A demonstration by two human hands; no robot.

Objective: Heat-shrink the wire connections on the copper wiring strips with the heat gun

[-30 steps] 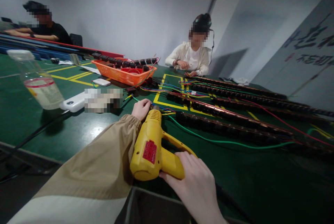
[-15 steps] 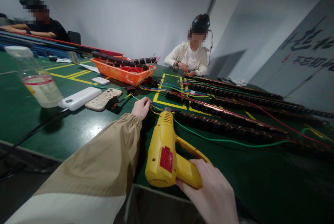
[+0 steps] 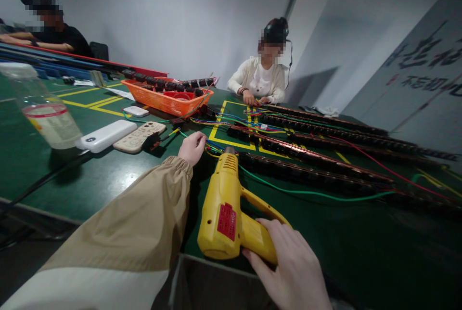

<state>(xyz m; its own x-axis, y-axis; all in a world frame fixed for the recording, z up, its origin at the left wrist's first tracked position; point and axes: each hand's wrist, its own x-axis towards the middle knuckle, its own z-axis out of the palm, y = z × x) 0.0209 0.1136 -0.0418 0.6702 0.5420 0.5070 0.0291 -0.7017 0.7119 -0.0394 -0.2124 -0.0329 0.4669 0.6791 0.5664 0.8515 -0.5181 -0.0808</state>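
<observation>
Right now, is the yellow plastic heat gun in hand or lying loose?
In hand: the right hand grips the heat gun by its handle, nozzle pointing away from the wearer. Cannot tell whether it's switched on.

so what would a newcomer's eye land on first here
Probably the big yellow heat gun front and centre, held by the right hand, its nozzle near the left hand, which seems to pinch some coloured wires. Next comes the bright orange basket of dark parts farther back on the green table. Across the table, a person in white sits before the wall.
</observation>
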